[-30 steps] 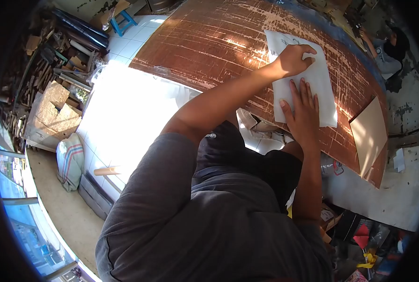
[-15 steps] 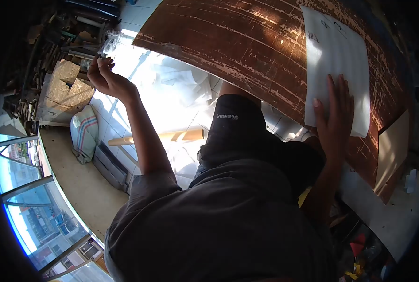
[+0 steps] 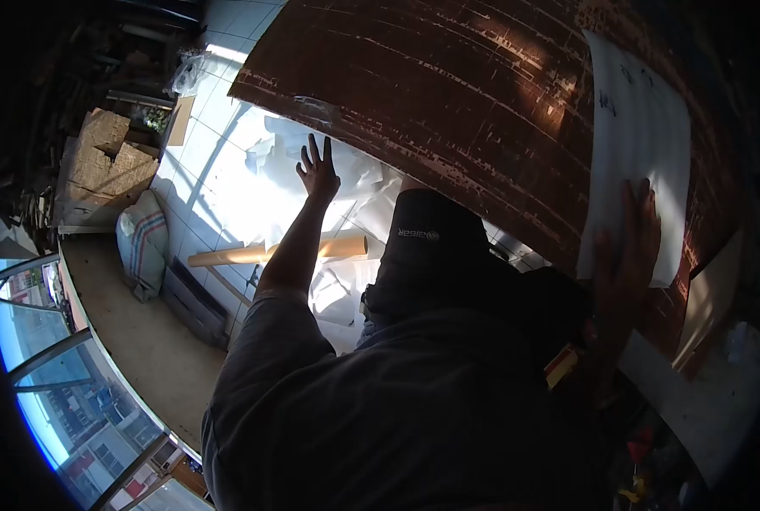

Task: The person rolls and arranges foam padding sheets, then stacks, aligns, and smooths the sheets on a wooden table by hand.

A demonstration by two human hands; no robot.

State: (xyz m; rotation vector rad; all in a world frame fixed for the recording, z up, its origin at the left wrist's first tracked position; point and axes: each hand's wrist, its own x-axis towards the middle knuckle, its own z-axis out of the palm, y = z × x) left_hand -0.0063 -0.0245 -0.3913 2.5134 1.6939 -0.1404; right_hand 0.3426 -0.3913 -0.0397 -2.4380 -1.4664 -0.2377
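My left hand [image 3: 319,177] is in the air over the sunlit floor, just short of the near edge of the worn brown board [image 3: 414,94]. Its fingers are spread, with nothing in them. On the right, my right hand [image 3: 629,243] rests with outstretched fingers on a white foam-like sheet [image 3: 640,128]. This sheet lies on the board and has a few dark marks near its far end. Shadow partly hides the thumb side of that hand.
Translucent sheets [image 3: 367,183] and a cardboard tube [image 3: 342,248] lie on the tiled floor. To the left are a broken chipboard piece [image 3: 95,162], a striped sack [image 3: 144,247] and a bench surface [image 3: 141,341] by the windows. A tan panel [image 3: 708,285] sits at the board's right end.
My left hand has swung right from beside the scrap pile, and its curled fingers have opened. A flat tan piece shows where it was. The white sheet and right hand appear lower and farther right.
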